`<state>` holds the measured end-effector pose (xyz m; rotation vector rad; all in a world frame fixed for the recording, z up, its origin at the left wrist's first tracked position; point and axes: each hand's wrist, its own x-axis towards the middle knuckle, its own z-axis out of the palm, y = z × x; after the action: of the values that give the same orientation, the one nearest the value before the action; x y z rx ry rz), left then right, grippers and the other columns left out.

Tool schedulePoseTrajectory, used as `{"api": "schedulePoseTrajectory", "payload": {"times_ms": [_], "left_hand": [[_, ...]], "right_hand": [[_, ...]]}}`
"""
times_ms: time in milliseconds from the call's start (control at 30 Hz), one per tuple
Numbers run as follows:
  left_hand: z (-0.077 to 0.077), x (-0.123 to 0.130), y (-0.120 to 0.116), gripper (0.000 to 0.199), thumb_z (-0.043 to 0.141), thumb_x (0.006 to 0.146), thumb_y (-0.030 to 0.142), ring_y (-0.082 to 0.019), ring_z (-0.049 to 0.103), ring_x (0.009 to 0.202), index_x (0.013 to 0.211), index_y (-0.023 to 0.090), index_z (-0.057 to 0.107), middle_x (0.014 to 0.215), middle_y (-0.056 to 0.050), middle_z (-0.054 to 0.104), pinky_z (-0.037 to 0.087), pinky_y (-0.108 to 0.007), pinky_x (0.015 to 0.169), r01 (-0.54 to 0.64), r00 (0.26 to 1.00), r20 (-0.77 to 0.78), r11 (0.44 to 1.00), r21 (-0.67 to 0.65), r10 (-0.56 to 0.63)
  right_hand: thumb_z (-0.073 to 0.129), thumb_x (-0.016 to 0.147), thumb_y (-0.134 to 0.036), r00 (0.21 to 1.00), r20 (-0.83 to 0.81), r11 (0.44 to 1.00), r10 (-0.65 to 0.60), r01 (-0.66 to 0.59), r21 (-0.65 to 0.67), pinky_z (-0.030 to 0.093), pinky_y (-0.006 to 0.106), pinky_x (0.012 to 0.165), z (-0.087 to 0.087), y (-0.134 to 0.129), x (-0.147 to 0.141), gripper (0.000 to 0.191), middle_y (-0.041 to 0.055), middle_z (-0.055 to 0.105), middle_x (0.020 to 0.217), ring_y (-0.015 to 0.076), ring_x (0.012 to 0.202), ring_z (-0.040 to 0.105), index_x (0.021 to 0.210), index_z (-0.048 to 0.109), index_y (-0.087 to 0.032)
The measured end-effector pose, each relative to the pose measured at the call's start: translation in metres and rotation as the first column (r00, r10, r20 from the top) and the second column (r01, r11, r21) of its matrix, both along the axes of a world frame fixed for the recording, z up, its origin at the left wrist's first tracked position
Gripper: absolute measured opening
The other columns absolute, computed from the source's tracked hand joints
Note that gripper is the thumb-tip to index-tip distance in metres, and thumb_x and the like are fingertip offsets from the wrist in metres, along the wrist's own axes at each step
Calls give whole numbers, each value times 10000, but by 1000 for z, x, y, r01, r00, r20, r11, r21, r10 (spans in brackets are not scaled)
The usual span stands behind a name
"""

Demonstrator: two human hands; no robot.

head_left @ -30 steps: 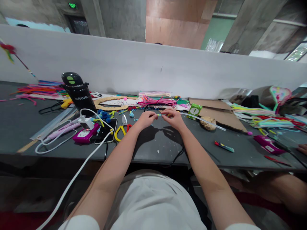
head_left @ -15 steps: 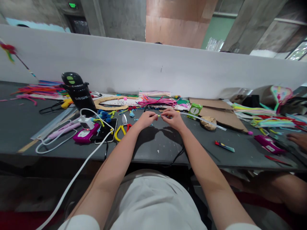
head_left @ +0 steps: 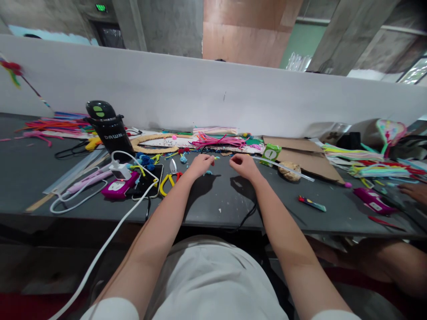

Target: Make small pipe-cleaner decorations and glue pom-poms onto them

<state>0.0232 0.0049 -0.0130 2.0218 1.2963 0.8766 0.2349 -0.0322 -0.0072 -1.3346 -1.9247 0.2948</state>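
Note:
Over the middle of the grey table (head_left: pixel 216 204), my left hand (head_left: pixel 202 166) pinches a small yellowish-green piece (head_left: pixel 216 158) between its fingertips. My right hand (head_left: pixel 244 166) is apart from it on the right, with thumb and fingers curled together; whatever it holds is too small to make out. A translucent strip (head_left: pixel 283 166) runs rightwards from behind my right hand, past a green box (head_left: pixel 271 153) and a round tan object (head_left: pixel 289 171). Yellow-handled pliers (head_left: pixel 170 179) lie left of my left hand, and a bundle of pink stems (head_left: pixel 220 141) lies behind both hands.
At left stand a black bottle (head_left: pixel 111 133) and a magenta device (head_left: pixel 120 186) with a white cable (head_left: pixel 110 242). A glue tube (head_left: pixel 312 203), cardboard (head_left: pixel 307 162) and colourful stems (head_left: pixel 383 166) are on the right. Another person's hand (head_left: pixel 413 192) rests at the far right.
My hands have moved apart: the right one went slightly right, away from the small piece, which stays in my left fingers. The other person's hand shifted slightly.

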Motion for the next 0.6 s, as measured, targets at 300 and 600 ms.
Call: {"api": "schedulePoseTrajectory", "payload": {"times_ms": [300,600], "left_hand": [[-6,0,5,385,429,814,461,-135,413,529,556,179,478,522,-5,470,310,-265,544,-68,994,77,995,-77,74],[-8,1,6,436,418,801,533,-130,387,519,547,182,465,511,0,432,291,-264,525,-9,998,69,997,-75,14]], "right_hand": [[617,719,-541,977,215,836,11,109,-538,266,248,433,9,-6,53,435,-14,464,456,91,425,367,492,531,-180],[656,574,-745,879,405,758,-250,438,-484,301,291,444,8,-2,79,574,25,480,471,149,436,445,454,515,-202]]}}
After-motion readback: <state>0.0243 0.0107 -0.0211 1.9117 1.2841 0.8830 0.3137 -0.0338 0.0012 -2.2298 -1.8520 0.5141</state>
